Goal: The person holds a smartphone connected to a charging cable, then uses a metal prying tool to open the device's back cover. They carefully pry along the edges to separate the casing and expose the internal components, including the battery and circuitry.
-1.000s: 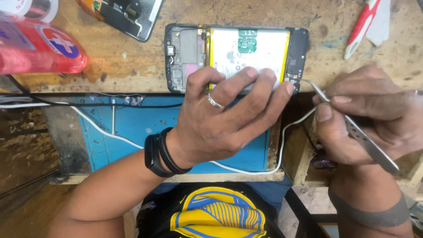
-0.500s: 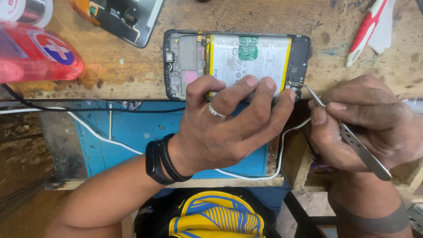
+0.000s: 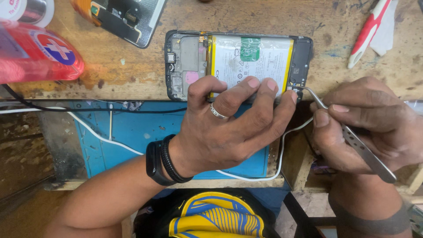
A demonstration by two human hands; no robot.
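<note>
An opened phone (image 3: 238, 61) lies flat on the wooden worktop (image 3: 132, 70), its back cover off, so that the white battery with a green label and the dark frame with small boards at both ends show. It sits along the near edge of the worktop, long side running left to right.

The left hand (image 3: 229, 123) rests over the phone's near edge, fingers spread and pressing down on the frame and the lower part of the battery, pinning it in place rather than gripping around it. A ring sits on one finger, and a black band and a braided black bracelet circle the wrist.

The right hand (image 3: 365, 128), just right of the phone, pinches a pair of metal tweezers (image 3: 352, 141) between thumb and fingers. The curved tips reach to the phone's near right corner and touch the small board there, close beside the left hand's little finger.

A blue mat (image 3: 132, 136) lies on a lower surface below the worktop edge, with a white cable (image 3: 101, 137) and a black cable (image 3: 88, 109) crossing it. At far left lies a red bottle (image 3: 35, 55) on its side. A second opened device (image 3: 123, 17) lies at the far edge, and a red-and-white tool (image 3: 368, 33) lies at far right.
</note>
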